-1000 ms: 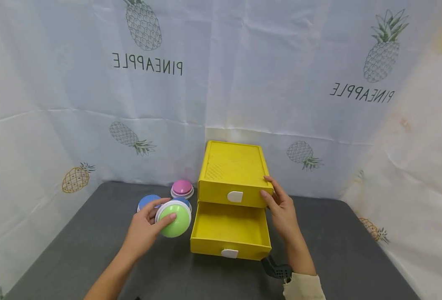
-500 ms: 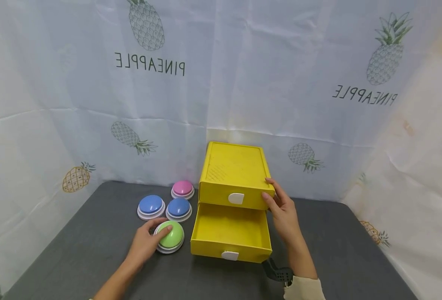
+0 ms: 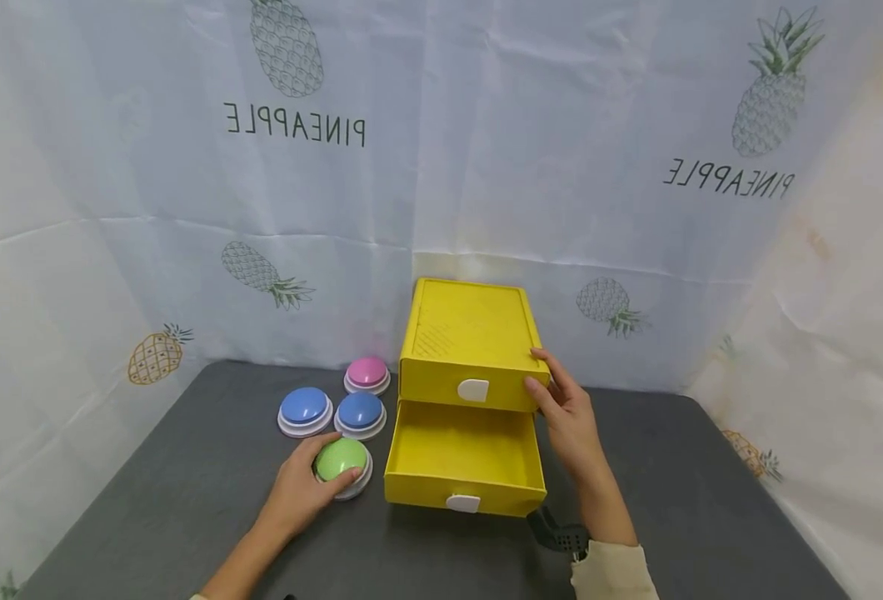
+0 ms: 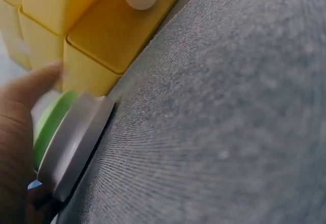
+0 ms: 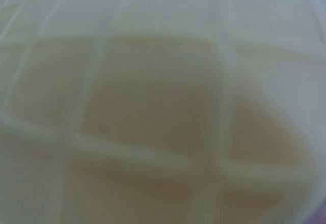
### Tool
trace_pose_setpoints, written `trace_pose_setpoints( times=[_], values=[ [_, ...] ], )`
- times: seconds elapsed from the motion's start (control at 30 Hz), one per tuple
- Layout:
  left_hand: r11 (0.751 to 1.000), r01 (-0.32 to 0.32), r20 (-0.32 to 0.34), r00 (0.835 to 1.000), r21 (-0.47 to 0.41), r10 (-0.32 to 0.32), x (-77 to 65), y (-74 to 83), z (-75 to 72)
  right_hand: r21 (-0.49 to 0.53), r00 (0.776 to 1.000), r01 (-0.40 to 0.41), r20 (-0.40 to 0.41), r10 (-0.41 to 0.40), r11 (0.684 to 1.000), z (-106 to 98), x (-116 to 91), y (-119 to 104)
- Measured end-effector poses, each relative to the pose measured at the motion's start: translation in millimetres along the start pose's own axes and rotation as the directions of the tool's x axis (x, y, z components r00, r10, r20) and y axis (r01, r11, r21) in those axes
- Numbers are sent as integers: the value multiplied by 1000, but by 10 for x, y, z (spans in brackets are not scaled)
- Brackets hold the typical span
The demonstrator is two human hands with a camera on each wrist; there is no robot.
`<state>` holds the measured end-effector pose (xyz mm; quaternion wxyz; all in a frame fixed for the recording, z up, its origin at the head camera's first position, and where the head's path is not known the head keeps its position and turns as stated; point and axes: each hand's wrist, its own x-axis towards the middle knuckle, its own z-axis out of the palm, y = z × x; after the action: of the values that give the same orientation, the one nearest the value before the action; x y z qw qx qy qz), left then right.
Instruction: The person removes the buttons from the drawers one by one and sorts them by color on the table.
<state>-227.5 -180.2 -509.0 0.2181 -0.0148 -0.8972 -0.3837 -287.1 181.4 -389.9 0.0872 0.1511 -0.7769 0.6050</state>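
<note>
A green push button [image 3: 341, 459] with a white base sits flat on the dark table. My left hand [image 3: 299, 487] holds it from the left, index finger behind and thumb at its front edge. In the left wrist view, the thumb [image 4: 35, 84] stretches past the green dome, above the white base [image 4: 76, 145]. My right hand [image 3: 571, 421] grips the front right corner of a yellow drawer cabinet [image 3: 475, 321], thumb on its front and fingers at the upper edge. The lower drawer [image 3: 464, 454] is pulled out, with nothing in it. The right wrist view shows only a blurred pale grid.
Behind the green button stand two blue push buttons, one left [image 3: 304, 407] and one right [image 3: 361, 412]. A pink push button [image 3: 367, 372] is farther back, left of the cabinet. A pineapple-print curtain [image 3: 486, 167] encloses the grey table [image 3: 179, 492].
My left hand has lowered the green button from the air onto the table. The thumb has shifted from the dome's top to its front edge. My right hand stays at the cabinet corner.
</note>
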Motion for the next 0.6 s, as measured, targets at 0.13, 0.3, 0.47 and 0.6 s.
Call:
trace_pose_setpoints(
  times=[0.13, 0.3, 0.47, 0.6],
  values=[
    [999, -35, 16, 999, 9, 34, -2, -26, 30, -7, 1000, -1, 3, 1, 1000, -6, 4, -12],
    [1000, -14, 13, 1000, 0, 14, 44, -25, 42, -7, 1000, 5, 5, -5, 1000, -5, 19, -14],
    [1000, 1, 20, 1000, -9, -1, 72, -22, 36, -4, 1000, 1, 0, -1, 1000, -9, 16, -21],
    [1000, 15, 29, 999, -14, -15, 82, -17, 31, 0, 1000, 3, -1, -3, 1000, -12, 29, -22]
  ],
)
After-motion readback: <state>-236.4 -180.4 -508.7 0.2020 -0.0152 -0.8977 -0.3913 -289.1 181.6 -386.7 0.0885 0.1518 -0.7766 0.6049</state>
